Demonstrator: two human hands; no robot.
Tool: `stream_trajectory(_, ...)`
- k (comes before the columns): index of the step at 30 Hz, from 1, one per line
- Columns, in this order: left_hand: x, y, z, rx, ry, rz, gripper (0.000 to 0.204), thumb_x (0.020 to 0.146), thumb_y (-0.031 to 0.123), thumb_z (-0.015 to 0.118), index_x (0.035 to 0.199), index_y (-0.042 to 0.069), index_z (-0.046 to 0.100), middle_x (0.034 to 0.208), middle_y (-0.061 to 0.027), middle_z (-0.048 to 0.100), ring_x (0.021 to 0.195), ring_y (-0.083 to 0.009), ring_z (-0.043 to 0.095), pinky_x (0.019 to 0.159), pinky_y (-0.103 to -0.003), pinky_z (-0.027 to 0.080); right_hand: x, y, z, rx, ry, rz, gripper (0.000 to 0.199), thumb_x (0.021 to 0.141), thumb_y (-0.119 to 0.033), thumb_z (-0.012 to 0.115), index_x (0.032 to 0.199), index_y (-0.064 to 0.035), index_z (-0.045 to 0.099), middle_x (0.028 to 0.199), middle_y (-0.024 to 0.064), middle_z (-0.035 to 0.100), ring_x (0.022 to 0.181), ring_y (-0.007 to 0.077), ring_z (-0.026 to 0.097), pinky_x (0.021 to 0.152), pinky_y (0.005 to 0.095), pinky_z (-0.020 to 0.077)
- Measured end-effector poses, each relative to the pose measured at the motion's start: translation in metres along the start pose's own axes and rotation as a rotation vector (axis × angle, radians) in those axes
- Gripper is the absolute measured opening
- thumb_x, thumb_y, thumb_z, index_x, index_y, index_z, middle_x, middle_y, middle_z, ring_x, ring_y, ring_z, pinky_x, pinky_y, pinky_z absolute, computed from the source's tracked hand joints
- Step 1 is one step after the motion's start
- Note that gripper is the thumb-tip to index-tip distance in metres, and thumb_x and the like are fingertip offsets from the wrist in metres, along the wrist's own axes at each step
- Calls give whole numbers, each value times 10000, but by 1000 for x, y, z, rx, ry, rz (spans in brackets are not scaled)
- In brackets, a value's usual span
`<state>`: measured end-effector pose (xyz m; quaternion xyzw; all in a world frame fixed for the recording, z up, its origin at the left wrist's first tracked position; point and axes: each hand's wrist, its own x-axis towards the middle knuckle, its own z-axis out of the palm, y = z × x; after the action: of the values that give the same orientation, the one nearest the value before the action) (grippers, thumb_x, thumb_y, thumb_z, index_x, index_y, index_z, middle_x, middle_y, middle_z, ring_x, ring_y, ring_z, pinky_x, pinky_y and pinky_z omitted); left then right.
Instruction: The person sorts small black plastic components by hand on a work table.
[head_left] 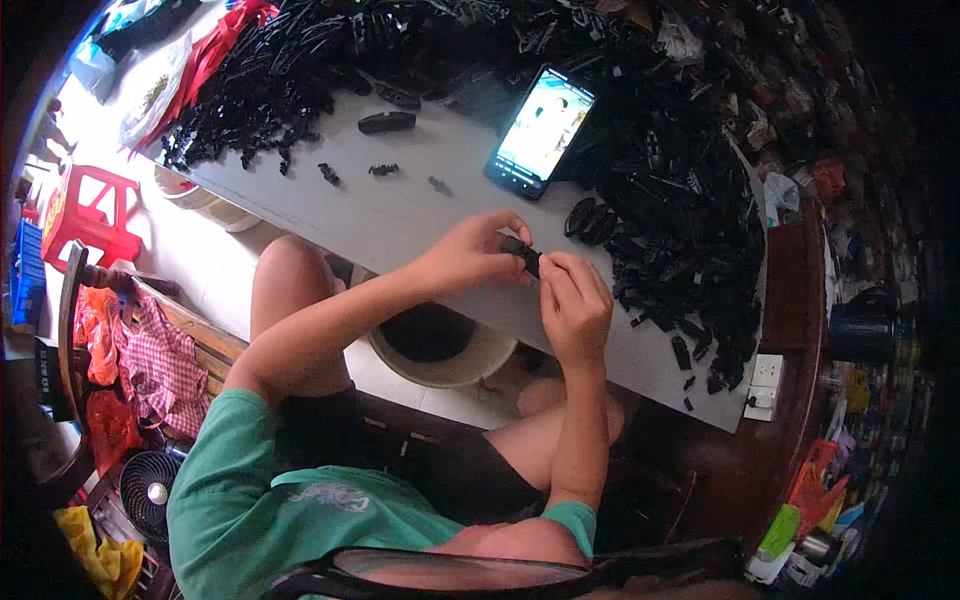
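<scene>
Small black plastic part, held between the fingertips of both hands above the near edge of the table. At far left, a blue plastic crate lies near a red plastic stool on the pale floor. Below the stool, a pink-and-white checked cloth hangs over a wooden bench, with a round black fan lower down. On the left part of the table rises a heap of small black parts; to its right, three small loose pieces lie apart in a row, with an elongated black piece beyond them. The left hand is partly closed, its thumb and fingers pinching the part. Below it, a pale bucket with dark contents stands under the table edge. The right hand is nearly closed, thumb and index finger meeting at the part's right end. Beyond the hands, a smartphone lies with its screen lit. Oval black pieces lie beside a larger heap of black parts. At right, a white power socket adjoins the table's corner.
</scene>
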<state>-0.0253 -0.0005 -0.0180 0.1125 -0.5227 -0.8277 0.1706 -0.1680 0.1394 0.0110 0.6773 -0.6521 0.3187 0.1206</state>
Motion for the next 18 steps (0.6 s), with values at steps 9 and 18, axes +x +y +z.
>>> stream_trajectory(9,-7,10,6,198,14,133,170,910,45,657,1042,-14,568,923,-76,651,861,-104,656,712,-249,542,1,-1,-3,203,-57,191,197,827,-76,685,1012,-15,653,1024,140,647,899,344,643,778,401,520)
stream_trajectory(18,-13,16,7,412,-1,239,152,902,43,648,1030,-1,581,904,-63,636,846,-77,625,739,-259,519,-9,-2,17,1057,-161,674,227,943,-164,624,1074,22,635,940,20,660,833,129,601,745,289,494)
